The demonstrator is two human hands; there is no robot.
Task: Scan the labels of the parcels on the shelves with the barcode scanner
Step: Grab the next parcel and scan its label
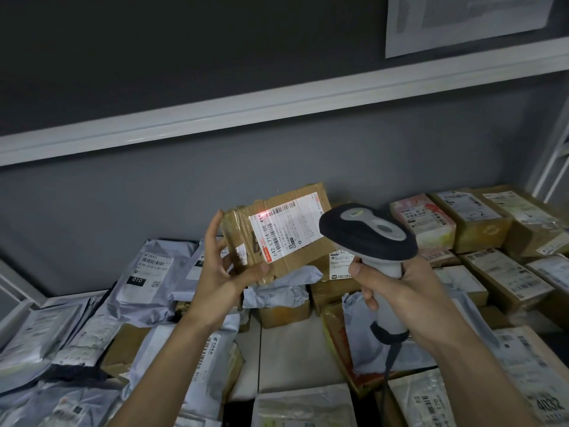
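A white shelf (289,355) carries grey mailer bags (144,282) and cardboard boxes (505,278).

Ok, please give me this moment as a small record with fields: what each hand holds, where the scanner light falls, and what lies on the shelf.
left hand: left hand holds a cardboard box raised above the shelf, label facing the camera
right hand: right hand grips the scanner by its handle
scanner light: red glow at the upper left of the label, by the barcode
shelf: grey mailer bags on the left, cardboard parcels on the right
scanner cable: hangs down from the handle
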